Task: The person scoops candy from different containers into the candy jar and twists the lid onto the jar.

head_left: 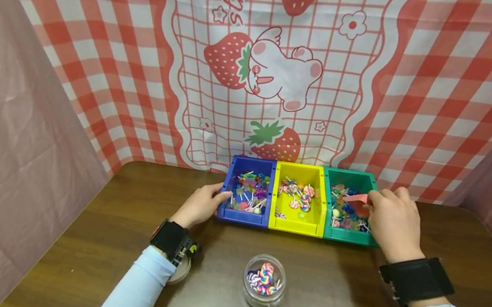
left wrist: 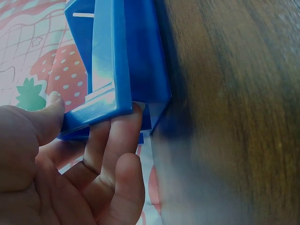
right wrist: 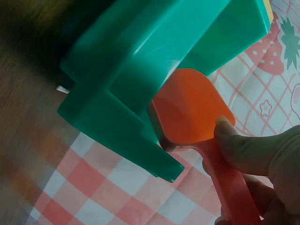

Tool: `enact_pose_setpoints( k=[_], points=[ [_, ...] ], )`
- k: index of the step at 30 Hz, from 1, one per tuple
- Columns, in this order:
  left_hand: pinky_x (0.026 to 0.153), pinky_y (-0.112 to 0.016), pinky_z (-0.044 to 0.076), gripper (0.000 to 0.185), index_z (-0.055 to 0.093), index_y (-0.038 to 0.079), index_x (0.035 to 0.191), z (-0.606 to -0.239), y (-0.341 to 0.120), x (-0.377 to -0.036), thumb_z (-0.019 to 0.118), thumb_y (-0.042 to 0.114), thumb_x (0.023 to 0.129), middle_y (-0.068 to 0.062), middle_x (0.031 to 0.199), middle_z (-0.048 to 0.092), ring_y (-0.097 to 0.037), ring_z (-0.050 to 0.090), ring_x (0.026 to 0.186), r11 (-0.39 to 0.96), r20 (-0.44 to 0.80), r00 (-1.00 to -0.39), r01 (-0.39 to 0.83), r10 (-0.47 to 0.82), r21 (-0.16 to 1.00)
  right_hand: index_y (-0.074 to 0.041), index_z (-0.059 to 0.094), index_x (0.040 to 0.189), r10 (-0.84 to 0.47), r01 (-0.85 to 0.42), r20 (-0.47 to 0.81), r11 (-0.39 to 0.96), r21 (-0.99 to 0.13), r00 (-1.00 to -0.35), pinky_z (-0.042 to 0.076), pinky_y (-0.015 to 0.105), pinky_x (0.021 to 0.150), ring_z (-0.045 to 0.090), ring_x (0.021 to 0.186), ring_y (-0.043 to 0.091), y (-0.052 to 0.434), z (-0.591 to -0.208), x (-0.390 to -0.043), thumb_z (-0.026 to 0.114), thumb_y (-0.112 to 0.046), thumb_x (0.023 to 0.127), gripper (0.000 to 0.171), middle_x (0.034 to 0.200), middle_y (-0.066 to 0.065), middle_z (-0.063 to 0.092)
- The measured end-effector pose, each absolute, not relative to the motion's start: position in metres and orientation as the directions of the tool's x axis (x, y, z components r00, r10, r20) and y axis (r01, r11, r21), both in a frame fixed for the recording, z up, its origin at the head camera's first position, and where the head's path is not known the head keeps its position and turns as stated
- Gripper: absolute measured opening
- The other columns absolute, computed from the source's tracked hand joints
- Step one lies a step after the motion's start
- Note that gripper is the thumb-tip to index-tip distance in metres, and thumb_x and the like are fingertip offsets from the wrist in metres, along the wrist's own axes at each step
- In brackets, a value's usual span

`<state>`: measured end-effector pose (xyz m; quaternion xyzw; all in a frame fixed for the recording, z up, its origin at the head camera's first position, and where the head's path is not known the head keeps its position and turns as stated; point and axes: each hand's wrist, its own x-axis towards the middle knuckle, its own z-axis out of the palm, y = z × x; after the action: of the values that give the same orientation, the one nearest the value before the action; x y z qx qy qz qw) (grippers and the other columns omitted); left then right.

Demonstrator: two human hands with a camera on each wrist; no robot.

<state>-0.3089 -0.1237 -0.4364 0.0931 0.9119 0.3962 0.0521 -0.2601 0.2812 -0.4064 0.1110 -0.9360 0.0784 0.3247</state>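
Note:
Three small bins stand side by side at the back of the table: a blue bin (head_left: 241,217), a yellow bin (head_left: 294,227) and a green bin (head_left: 351,176), each with small colourful candies and lollipops inside. My left hand (head_left: 205,203) holds the blue bin's left wall. In the left wrist view the thumb lies over the rim of the blue bin (left wrist: 126,56) and the fingers (left wrist: 117,140) press its outer side. My right hand (head_left: 391,217) pinches an orange scoop (head_left: 360,201) over the green bin. In the right wrist view the scoop (right wrist: 192,108) sits at the edge of the green bin (right wrist: 140,61).
A clear round jar (head_left: 264,282) holding a few swirled lollipops stands open at the front centre of the brown table (head_left: 338,305). Its lid (head_left: 180,272) lies under my left wrist. Checked cloth with strawberry prints hangs behind, and pink sheets close off both sides.

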Motion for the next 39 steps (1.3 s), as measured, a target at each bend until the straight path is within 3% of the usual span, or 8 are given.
enact_pose_setpoints(
  k=[12,20,24,31,39],
  points=[
    [0.066,-0.035,0.044,0.053,0.050,0.016,0.148,-0.438,-0.126,-0.309,0.051,0.045,0.103,-0.003,0.077,0.065,-0.026,0.065,0.068,0.670,-0.013,-0.977,0.135,0.211,0.730,0.004,0.067,0.082,-0.052,-0.164,0.488,0.968,-0.189,-0.871,0.046,0.051,0.055,0.050,0.075,0.037,0.282,-0.398,-0.254,0.079,-0.012,0.085,0.020,0.072,0.019,0.063],
    [0.066,-0.035,0.044,0.052,0.050,0.016,0.148,-0.437,-0.126,-0.310,0.051,0.043,0.104,-0.003,0.075,0.064,-0.027,0.065,0.068,0.668,-0.014,-0.977,0.136,0.214,0.732,0.005,0.070,0.082,-0.097,-0.198,0.594,0.974,-0.107,-0.799,0.042,0.048,0.056,0.046,0.072,0.038,0.277,-0.404,-0.256,0.083,-0.002,0.077,0.015,0.077,0.025,0.065],
    [0.064,-0.035,0.044,0.049,0.051,0.015,0.147,-0.437,-0.125,-0.310,0.052,0.039,0.104,-0.003,0.074,0.064,-0.028,0.064,0.067,0.664,-0.014,-0.976,0.138,0.218,0.735,0.004,0.071,0.080,-0.121,-0.220,0.589,0.971,-0.099,-0.799,0.043,0.049,0.055,0.047,0.070,0.038,0.277,-0.402,-0.253,0.081,-0.001,0.077,0.011,0.073,0.023,0.064],
    [0.066,-0.034,0.044,0.051,0.052,0.016,0.147,-0.435,-0.124,-0.309,0.053,0.042,0.103,-0.003,0.074,0.064,-0.028,0.064,0.067,0.662,-0.011,-0.976,0.138,0.216,0.736,0.001,0.072,0.078,-0.064,-0.166,0.403,0.961,-0.223,-0.913,0.044,0.047,0.053,0.048,0.073,0.032,0.283,-0.391,-0.248,0.074,-0.010,0.087,0.014,0.066,0.010,0.062],
    [0.066,-0.034,0.043,0.052,0.052,0.016,0.147,-0.435,-0.124,-0.308,0.053,0.044,0.103,-0.003,0.073,0.064,-0.029,0.064,0.068,0.663,-0.016,-0.978,0.130,0.210,0.738,-0.007,0.062,0.071,-0.015,-0.076,0.213,0.955,-0.286,-0.977,0.036,0.039,0.047,0.050,0.060,0.026,0.291,-0.392,-0.252,0.066,-0.024,0.095,0.030,0.061,0.005,0.051]
  ],
)
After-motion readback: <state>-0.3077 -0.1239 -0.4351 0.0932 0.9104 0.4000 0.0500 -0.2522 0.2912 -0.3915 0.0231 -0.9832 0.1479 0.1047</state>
